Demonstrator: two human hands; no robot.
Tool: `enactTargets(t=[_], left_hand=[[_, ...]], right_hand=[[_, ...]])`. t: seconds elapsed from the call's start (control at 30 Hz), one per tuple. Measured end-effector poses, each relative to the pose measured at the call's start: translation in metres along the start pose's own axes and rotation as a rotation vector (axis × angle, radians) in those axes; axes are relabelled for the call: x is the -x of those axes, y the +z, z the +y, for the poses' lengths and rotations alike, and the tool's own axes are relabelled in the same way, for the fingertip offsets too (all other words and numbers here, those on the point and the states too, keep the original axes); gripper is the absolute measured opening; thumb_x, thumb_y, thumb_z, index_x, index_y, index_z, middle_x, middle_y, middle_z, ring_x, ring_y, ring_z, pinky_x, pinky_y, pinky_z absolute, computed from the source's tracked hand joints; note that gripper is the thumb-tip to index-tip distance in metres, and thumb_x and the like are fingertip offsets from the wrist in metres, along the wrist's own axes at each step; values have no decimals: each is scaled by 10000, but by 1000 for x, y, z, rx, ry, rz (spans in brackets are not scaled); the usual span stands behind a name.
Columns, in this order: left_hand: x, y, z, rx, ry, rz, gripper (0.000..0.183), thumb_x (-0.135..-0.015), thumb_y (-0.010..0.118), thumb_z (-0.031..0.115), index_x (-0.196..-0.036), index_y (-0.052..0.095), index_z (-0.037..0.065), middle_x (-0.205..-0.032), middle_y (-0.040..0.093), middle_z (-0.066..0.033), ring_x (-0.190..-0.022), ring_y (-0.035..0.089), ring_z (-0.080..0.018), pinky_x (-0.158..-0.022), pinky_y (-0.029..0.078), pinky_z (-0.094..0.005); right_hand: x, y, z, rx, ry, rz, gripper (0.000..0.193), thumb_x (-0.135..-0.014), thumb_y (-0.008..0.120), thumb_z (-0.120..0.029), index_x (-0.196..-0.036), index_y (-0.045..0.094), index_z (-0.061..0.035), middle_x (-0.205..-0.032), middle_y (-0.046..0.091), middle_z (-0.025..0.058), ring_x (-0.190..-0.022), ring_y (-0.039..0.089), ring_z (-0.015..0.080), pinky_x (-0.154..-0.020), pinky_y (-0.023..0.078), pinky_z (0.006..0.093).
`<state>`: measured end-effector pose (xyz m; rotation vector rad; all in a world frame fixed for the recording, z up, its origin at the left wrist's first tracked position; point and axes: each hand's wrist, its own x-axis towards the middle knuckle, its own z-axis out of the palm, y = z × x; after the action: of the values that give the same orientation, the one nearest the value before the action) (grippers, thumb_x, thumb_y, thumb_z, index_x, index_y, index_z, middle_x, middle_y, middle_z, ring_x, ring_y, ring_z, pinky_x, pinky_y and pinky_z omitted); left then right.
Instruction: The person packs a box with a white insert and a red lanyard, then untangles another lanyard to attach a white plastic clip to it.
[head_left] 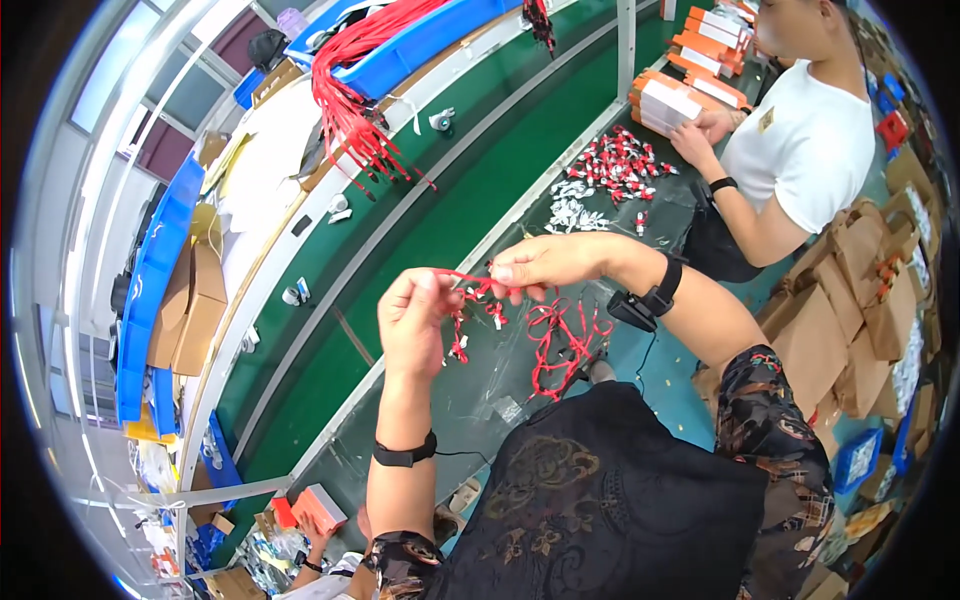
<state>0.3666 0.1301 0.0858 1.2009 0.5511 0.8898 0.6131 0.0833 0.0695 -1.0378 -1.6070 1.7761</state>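
A thin red cord (462, 276) runs between my two raised hands above the dark worktable (480, 410). My left hand (412, 315) pinches one end between thumb and fingertips. The fingers of my right hand (545, 264) are closed on the cord a short way to the right. Below my hands, small red-and-white pieces (495, 312) lie on the table. A tangle of red cords (562, 345) lies close to my body, right of those pieces. What sits inside my right fingers is partly hidden.
Beyond the table runs a green conveyor (470, 190). A pile of red-and-white pieces (625, 165) lies ahead right. Red cords hang from a blue tray (420, 50). A co-worker in a white shirt (815, 140) handles boxes at right; another person's hand (318, 512) holds a box lower left.
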Motion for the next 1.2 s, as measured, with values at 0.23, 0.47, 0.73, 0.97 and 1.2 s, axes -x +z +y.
enactTargets(t=[0.23, 0.47, 0.73, 0.97, 1.2], left_hand=[[29, -8, 61, -18, 80, 87, 229, -1032, 546, 231, -967, 643, 35, -612, 380, 72, -514, 261, -30, -489, 223, -226], [42, 8, 73, -338, 36, 44, 198, -995, 611, 184, -954, 689, 7, -756, 579, 61, -569, 321, 6, -513, 226, -196], [61, -88, 29, -618, 173, 275, 168, -976, 627, 176, -923, 675, 23, -755, 549, 43, -657, 460, -47, -580, 353, -211], [70, -45, -120, 305, -82, -5, 311, -985, 577, 279, -1164, 563, 25, -1186, 629, -102, -1182, 553, -237, -1021, 404, -436], [93, -4, -144, 496, -205, -160, 270, -1033, 498, 333, -980, 494, 68, -681, 521, -41, -635, 493, -176, -703, 428, -336]], right_hand=[[-12, -8, 89, 605, 161, 127, 878, -771, 788, -565, -1421, 488, -57, -1297, 589, 238, -1264, 559, 324, -1013, 468, 419], [-67, 68, 71, 195, -324, 162, 323, -899, 736, -303, -1060, 665, -33, -929, 690, 124, -949, 658, 183, -840, 506, 338], [-34, 65, -1, -565, -326, 35, 272, -1030, 568, -295, -939, 644, -50, -682, 526, -41, -553, 417, 50, -528, 357, 240], [-57, 99, -79, -325, -225, 109, 454, -1044, 505, -406, -813, 622, -33, -558, 461, -36, -491, 379, 39, -462, 317, 227], [-66, 68, -76, -337, -159, 288, 463, -1004, 588, -425, -718, 569, -61, -532, 428, -49, -442, 340, 41, -413, 269, 230]])
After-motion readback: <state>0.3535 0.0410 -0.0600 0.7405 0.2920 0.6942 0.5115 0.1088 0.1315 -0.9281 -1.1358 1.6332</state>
